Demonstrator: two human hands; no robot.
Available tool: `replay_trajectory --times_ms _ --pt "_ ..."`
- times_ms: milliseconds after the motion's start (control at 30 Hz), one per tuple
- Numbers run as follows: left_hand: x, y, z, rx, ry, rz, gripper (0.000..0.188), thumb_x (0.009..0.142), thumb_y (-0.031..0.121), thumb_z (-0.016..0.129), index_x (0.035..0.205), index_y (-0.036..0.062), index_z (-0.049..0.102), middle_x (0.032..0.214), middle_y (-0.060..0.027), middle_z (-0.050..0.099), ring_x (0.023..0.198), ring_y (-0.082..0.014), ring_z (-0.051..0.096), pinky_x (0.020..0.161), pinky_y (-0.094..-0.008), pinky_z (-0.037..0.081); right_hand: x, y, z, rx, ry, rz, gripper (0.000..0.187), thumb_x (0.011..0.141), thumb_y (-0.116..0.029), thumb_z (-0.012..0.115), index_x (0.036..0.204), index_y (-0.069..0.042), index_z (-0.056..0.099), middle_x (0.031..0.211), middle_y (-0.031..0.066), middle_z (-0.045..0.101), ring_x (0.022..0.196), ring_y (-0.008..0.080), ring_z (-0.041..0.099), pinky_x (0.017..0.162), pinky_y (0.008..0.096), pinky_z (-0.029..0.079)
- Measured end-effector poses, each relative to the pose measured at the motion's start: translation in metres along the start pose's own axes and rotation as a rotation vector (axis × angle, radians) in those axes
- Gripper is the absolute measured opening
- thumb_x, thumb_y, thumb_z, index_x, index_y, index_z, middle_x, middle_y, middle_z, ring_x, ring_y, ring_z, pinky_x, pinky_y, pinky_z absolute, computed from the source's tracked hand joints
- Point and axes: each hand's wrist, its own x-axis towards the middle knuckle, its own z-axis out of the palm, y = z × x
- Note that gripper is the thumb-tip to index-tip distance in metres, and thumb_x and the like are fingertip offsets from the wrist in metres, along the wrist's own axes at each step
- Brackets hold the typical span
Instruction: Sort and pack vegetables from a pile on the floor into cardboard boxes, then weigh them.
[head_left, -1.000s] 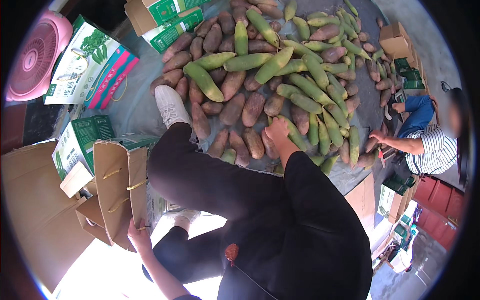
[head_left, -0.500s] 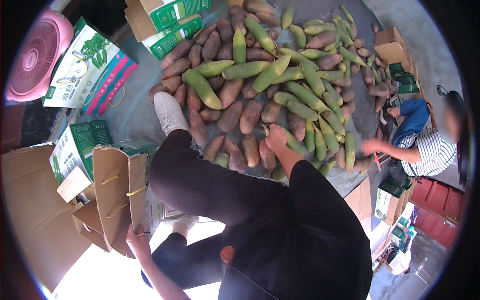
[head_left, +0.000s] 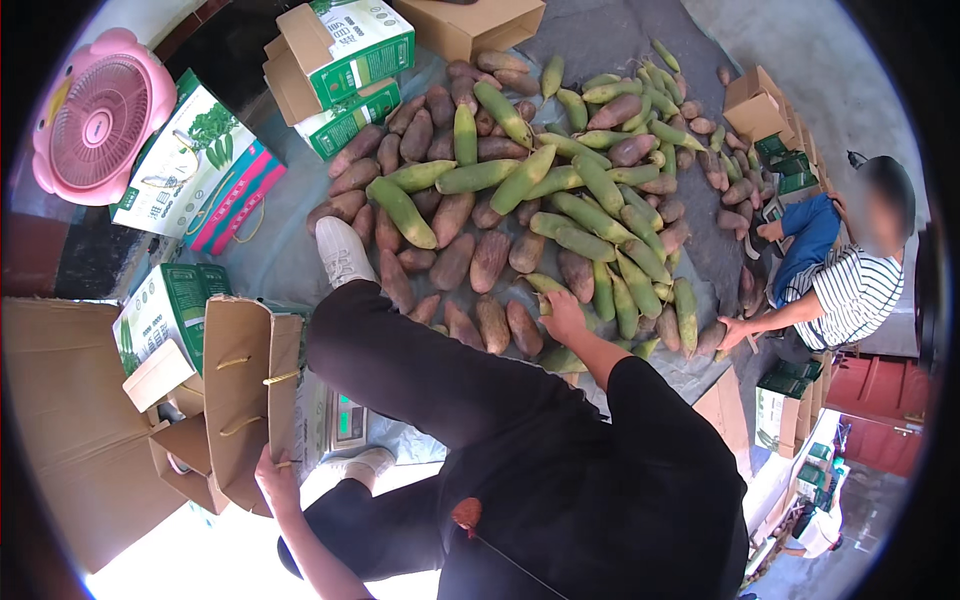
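The right hand (head_left: 566,316) was closed around a green-and-brown corn cob (head_left: 545,286) at the near edge of the heap (head_left: 520,190); the left hand (head_left: 275,475) gripped the open brown cardboard box (head_left: 240,400); most cobs apparently remained unpacked.

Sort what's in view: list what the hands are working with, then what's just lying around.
In hand:
- right hand on a green corn ear in the pile
- left hand gripping the open brown carton

Lying about:
- pink fan
- green-and-white boxes
- scale
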Motion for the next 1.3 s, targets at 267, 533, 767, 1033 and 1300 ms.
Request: replay_trajectory --times_ms 267,533,767,1033,1300 --pt "0.0 0.007 -0.001 0.098 -0.013 0.011 0.022 0.079 -0.003 0.054 0.1 -0.0027 0.059 0.083 -0.0215 0.063 0.079 -0.0329 0.064 0.071 -0.0348 0.047 -0.031 0.001 -0.006 -0.059 -0.041 -0.068 0.048 0.067 -0.018 0.073 0.109 -0.017 0.05 0.11 0.0075 0.052 0.104 0.0312 0.051 0.083 0.044 0.046" --pt "-0.006 0.005 -0.003 0.037 0.006 0.01 0.025 0.078 -0.004 0.052 0.102 -0.0017 0.059 0.084 -0.0216 0.063 0.081 -0.0331 0.064 0.074 -0.0367 0.047 -0.028 0.007 0.006 -0.045 -0.088 -0.131 0.053 0.065 -0.016 0.073 0.112 -0.016 0.047 0.113 0.0107 0.053 0.104 0.0361 0.051 0.082 0.0431 0.045" --pt "0.004 0.003 0.0 0.11 0.013 -0.017 0.03 0.076 -0.001 0.05 0.103 0.0038 0.062 0.089 -0.0213 0.064 0.087 -0.036 0.062 0.076 -0.0386 0.048 0.022 0.013 -0.025 0.506 0.208 -0.204 0.05 0.068 0.0 0.07 0.11 -0.004 0.045 0.095 0.0089 0.054 0.089 0.0215 0.056 0.079 0.0343 0.046" --pt "-0.002 -0.008 -0.004 0.087 0.017 -0.047 0.029 0.077 0.003 0.055 0.106 0.006 0.062 0.09 -0.021 0.064 0.088 -0.036 0.061 0.077 -0.0393 0.048 0.033 -0.199 -0.152 1.136 0.075 -0.687 0.046 0.077 0.007 0.065 0.116 -0.003 0.042 0.107 0.0082 0.054 0.096 0.0156 0.056 0.083 0.0293 0.048" --pt "-0.004 -0.011 -0.007 0.106 0.007 -0.002 0.032 0.074 0.002 0.051 0.104 0.0038 0.061 0.09 -0.0227 0.063 0.089 -0.0392 0.059 0.078 -0.0427 0.047 -0.029 -0.406 -0.191 1.082 -0.094 -1.247 0.043 0.075 0.003 0.068 0.111 -0.004 0.045 0.1 0.0059 0.054 0.091 0.015 0.059 0.078 0.0281 0.052"
